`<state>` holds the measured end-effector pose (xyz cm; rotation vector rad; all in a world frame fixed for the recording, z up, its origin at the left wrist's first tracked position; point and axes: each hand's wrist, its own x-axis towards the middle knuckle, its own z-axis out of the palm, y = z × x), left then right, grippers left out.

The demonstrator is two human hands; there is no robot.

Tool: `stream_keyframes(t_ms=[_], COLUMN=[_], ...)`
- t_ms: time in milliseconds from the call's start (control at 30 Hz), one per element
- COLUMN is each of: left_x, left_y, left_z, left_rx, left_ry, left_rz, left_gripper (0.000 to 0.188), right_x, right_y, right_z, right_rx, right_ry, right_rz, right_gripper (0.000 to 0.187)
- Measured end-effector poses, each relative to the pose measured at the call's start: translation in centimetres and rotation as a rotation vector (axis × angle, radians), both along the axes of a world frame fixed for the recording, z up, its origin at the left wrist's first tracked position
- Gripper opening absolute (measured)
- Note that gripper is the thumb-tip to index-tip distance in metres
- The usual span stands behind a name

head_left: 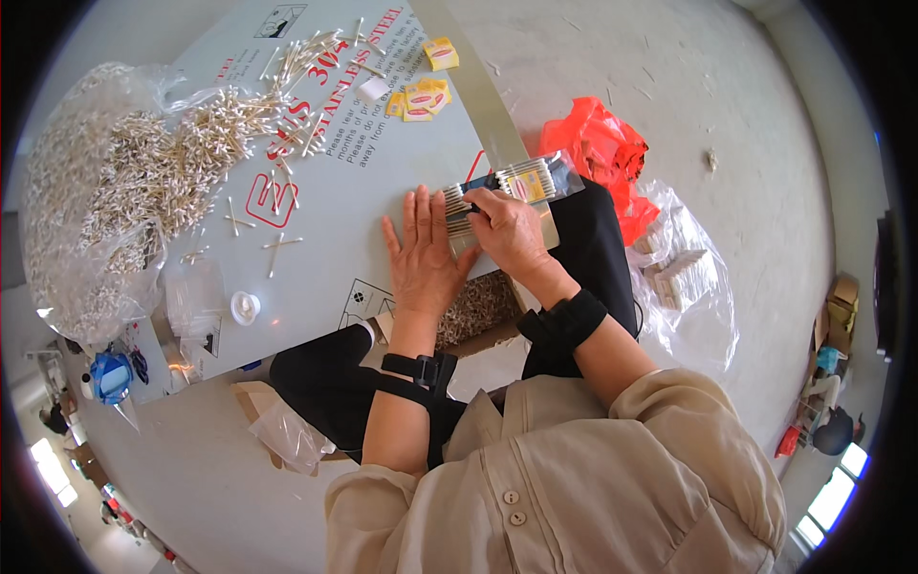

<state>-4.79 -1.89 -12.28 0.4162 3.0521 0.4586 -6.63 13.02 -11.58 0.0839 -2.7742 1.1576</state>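
1. The right hand (512, 234) bends over the swab pack (512, 179), fingers curled down onto its nearer, left part; whether they pinch or only press, I cannot tell.
2. The left hand (426, 263) lies palm down and spread flat, gripping nothing visible, its index finger just beside the pack's left end; contact there is unclear.
3. The pack sits at the table's (335, 239) right-hand edge, its long axis running left to right and rising slightly away from the person. The right hand is nearer its middle, and most of it stretches right and forward of those fingertips.
4. Below the hands is a carton (478, 311) of swabs.
5. Farther out, yellow cards (421, 99) lie forward, a bulging swab bag (96, 191) far left, and a red bag (598, 158) to the right.
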Motion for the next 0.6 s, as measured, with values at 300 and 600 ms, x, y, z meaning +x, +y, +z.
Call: stream_keyframes(t_ms=[300,600], left_x=[-0.03,-0.03], left_y=[0.08,0.00], left_z=[0.26,0.27], left_rx=[0.023,0.027], left_ry=[0.004,0.008], left_rz=[0.004,-0.004], left_gripper=[0.087,0.085], right_x=[0.00,-0.06], right_y=[0.10,-0.12], right_z=[-0.20,0.13], right_rx=[0.045,-0.016], right_ry=[0.027,-0.003], right_rz=[0.029,0.011], right_gripper=[0.015,0.019])
